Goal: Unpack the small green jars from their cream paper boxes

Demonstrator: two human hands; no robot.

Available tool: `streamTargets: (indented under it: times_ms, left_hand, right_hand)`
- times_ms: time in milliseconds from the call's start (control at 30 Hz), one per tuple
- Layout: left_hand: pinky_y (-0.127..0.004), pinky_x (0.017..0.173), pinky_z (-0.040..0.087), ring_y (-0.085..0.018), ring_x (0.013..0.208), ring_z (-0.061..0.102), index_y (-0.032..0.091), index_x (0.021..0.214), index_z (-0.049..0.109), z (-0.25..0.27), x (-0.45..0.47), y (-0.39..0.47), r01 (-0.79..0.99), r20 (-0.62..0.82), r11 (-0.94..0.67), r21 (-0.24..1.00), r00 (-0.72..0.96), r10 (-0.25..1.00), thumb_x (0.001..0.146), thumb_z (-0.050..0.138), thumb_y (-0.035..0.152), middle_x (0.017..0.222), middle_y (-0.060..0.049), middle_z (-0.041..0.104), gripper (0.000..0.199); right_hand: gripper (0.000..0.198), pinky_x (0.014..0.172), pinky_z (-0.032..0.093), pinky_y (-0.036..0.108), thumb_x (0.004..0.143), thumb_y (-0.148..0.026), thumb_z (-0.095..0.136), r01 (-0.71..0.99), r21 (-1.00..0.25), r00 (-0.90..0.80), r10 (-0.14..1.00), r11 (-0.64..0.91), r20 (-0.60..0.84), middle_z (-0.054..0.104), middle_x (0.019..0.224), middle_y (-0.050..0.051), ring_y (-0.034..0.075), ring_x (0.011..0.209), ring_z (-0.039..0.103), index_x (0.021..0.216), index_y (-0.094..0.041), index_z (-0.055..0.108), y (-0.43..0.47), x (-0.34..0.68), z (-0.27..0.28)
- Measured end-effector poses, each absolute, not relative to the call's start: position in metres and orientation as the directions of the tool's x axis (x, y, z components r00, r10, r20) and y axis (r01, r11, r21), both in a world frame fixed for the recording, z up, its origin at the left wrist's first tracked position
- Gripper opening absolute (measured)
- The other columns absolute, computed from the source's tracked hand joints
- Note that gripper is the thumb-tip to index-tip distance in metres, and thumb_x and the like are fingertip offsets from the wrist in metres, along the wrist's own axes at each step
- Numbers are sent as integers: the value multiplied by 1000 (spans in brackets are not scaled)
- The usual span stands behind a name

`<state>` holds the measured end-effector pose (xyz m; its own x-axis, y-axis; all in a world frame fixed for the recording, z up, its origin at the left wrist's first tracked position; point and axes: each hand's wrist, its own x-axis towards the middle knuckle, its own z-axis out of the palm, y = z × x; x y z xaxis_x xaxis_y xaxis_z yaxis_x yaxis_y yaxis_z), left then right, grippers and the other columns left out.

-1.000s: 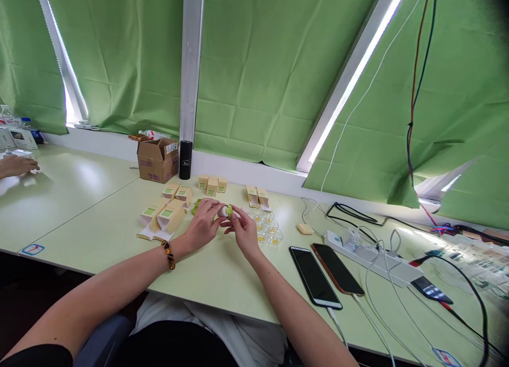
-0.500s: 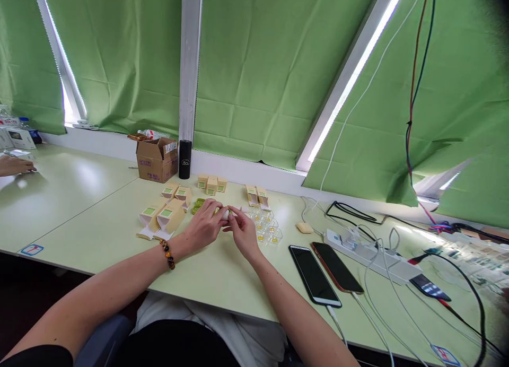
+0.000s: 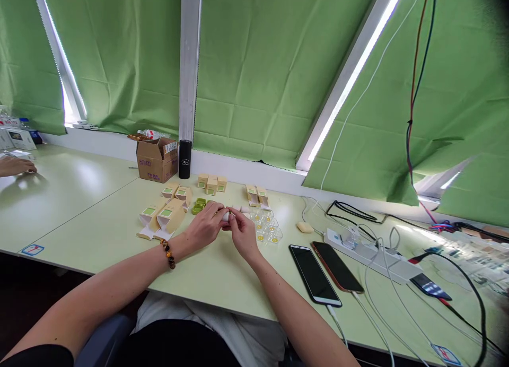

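Head view, our only one: white piece (image 3: 226,217) sits between our two hands, over the middle stretch of the bench (image 3: 222,274), about midway from near edge to far edge. Left hand (image 3: 204,224) pinches it from the left, right hand (image 3: 244,234) meets it from the right; both touch, so neither is nearer. Grip is narrow on both sides, all on that one piece. Long axis mostly covered by fingers; looks roughly parallel to the near edge, but we can't be sure.

Around it: green tubs (image 3: 198,211) just past our left hand, toward the far edge. Clear cups (image 3: 274,236) just right of our right hand; contact, can't tell. Left cartons (image 3: 169,214) sit left of our left hand, back cartons (image 3: 212,183) nearer the far edge, right cartons (image 3: 257,196) beyond the clear cups. Phones (image 3: 315,276) lie right, toward the near edge. Our judgement: green tubs crowd the left hand's forward path, clear cups the right hand's sideways one.
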<state>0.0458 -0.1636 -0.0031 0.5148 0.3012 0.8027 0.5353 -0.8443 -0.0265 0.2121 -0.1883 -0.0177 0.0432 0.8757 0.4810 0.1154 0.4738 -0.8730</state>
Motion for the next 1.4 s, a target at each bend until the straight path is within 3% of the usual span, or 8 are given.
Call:
streamTargets:
  times_ms: [267, 533, 667, 800, 900, 1000, 1200, 1400]
  left_hand:
    - [-45, 96, 54, -27, 107, 55, 12, 126, 57, -1, 51, -169, 538, 815, -843, -25, 499, 295, 98, 45, 6, 115, -15, 60, 31]
    - [-46, 98, 54, -28, 111, 56, 13, 129, 57, -2, 53, -168, 528, 826, -849, 16, 472, 309, 98, 43, 6, 118, -16, 59, 34]
    - [-49, 102, 54, -29, 117, 57, 16, 133, 56, -4, 49, -164, 489, 838, -865, 109, 423, 345, 101, 46, 12, 122, -16, 59, 34]
    - [-48, 105, 54, -28, 124, 57, 19, 134, 56, -7, 44, -156, 408, 833, -872, 270, 355, 424, 101, 51, 16, 127, -16, 59, 33]
    - [-48, 105, 54, -27, 123, 59, 19, 131, 58, -9, 42, -151, 366, 810, -871, 328, 365, 459, 101, 55, 18, 126, -14, 60, 30]
    - [-47, 103, 55, -27, 121, 59, 19, 129, 58, -8, 43, -149, 349, 796, -872, 343, 385, 467, 100, 54, 16, 124, -14, 61, 29]
    - [-42, 96, 57, -24, 116, 61, 20, 126, 59, -4, 47, -157, 267, 818, -863, 428, 293, 496, 102, 51, 18, 123, -14, 61, 26]
    - [-40, 96, 59, -23, 115, 62, 20, 123, 63, 2, 47, -153, 23, 747, -751, 660, 80, 660, 102, 58, 34, 125, -13, 62, 26]
  right_hand:
    - [48, 75, 70, 46, 95, -58, 60, 87, -878, 84, 874, 471, 478, 80, 86, 3, 22, 71, 77, 124, -23, 78, -189, 211, -15]
    - [52, 74, 71, 48, 91, -62, 64, -32, -900, 82, 899, 435, 431, 80, 95, 3, 22, 74, 76, 120, -22, 79, -188, 210, -13]
    - [51, 82, 68, 47, 93, -57, 66, 6, -888, 21, 888, 459, 459, 78, 95, 4, 22, 78, 75, 130, -23, 74, -187, 216, -14]
    - [54, 83, 64, 40, 87, -39, 76, 215, -801, -41, 824, 559, 565, 72, 94, 2, 18, 79, 68, 139, -28, 67, -185, 224, -14]
    - [49, 76, 60, 36, 86, -31, 76, 398, -697, -25, 766, 597, 643, 66, 93, 3, 18, 77, 61, 134, -28, 69, -183, 228, -13]
    - [39, 79, 59, 37, 87, -30, 74, 479, -620, -17, 713, 621, 701, 62, 103, 6, 21, 91, 62, 126, -29, 72, -182, 229, -11]
    - [33, 85, 61, 37, 93, -28, 66, 398, -613, -36, 679, 682, 733, 65, 123, 9, 22, 104, 65, 127, -28, 66, -187, 220, -5]
    - [35, 87, 63, 40, 91, -36, 71, 281, -720, 114, 722, 635, 682, 68, 122, 10, 24, 104, 69, 124, -24, 66, -182, 225, -9]
